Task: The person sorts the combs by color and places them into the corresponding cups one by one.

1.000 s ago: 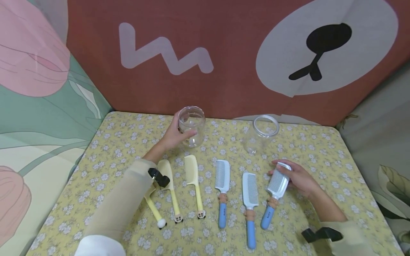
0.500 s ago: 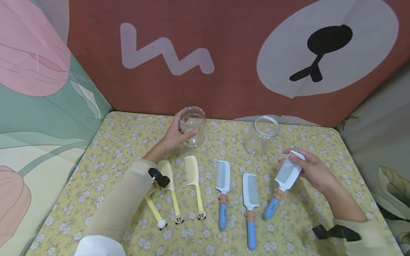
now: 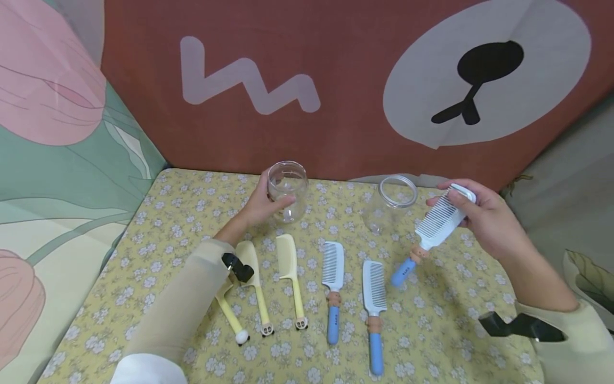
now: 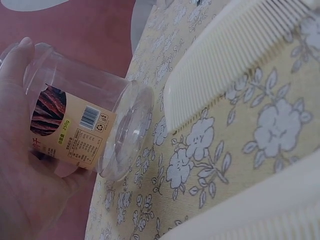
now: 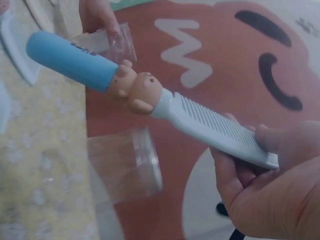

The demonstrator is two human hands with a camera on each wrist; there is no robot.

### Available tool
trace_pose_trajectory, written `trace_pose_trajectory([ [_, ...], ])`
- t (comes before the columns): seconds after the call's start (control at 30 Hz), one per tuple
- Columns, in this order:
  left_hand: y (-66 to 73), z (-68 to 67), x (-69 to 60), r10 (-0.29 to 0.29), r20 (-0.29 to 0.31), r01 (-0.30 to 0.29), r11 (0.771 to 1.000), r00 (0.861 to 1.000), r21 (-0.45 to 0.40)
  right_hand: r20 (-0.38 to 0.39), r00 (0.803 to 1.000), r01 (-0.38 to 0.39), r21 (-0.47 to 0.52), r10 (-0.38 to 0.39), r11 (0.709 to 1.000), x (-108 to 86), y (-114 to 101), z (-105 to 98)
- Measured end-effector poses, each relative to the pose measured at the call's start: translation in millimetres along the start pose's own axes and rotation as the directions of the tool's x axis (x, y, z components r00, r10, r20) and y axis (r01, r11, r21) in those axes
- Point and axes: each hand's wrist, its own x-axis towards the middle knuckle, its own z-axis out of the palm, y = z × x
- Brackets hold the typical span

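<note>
My left hand [image 3: 263, 205] grips the side of a clear jar [image 3: 289, 186] at the table's back edge; the left wrist view shows a label [image 4: 75, 127] on that jar. Raised in my right hand [image 3: 494, 224] is a white comb [image 3: 440, 220] with a blue handle [image 5: 75, 57], pinched by the tip of its toothed head, handle hanging down to the left. A second clear jar [image 3: 390, 205] stands open-topped to the left of that hand, apart from the comb.
Two blue-handled combs [image 3: 333, 272] [image 3: 375, 290] lie at front centre. Left of them are several yellow combs [image 3: 288, 258], one partly hidden by my left sleeve [image 3: 182, 298]. The table's patterned cloth [image 3: 192, 186] meets a red printed backdrop [image 3: 345, 80].
My right hand has lifted its comb off the cloth and carried it back and to the right, level with the second jar. The left hand and its jar have stayed put.
</note>
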Motion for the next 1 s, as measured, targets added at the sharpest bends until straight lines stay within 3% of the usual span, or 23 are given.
trace_pose_trajectory([
  [0.13,0.3,-0.6,-0.9,-0.001,0.003,0.001,1.0,1.0,-0.006,-0.086,0.996,-0.031,-0.174,0.016,0.984,12.5,-27.5,9.8],
  [0.4,1.3,-1.7,0.0,0.009,0.007,-0.009,1.0,1.0,-0.009,-0.092,0.996,-0.002,-0.199,-0.016,0.98,45.5,-71.6,27.9],
  [0.67,1.4,-3.1,1.1,-0.004,0.005,0.004,1.0,1.0,-0.014,-0.059,0.997,0.041,-0.116,-0.048,0.992,82.3,-108.0,54.2],
  [1.0,-0.2,-1.7,0.6,0.0,0.017,0.001,1.0,1.0,-0.028,-0.028,0.993,0.117,0.053,-0.116,0.992,133.9,-132.4,97.7],
])
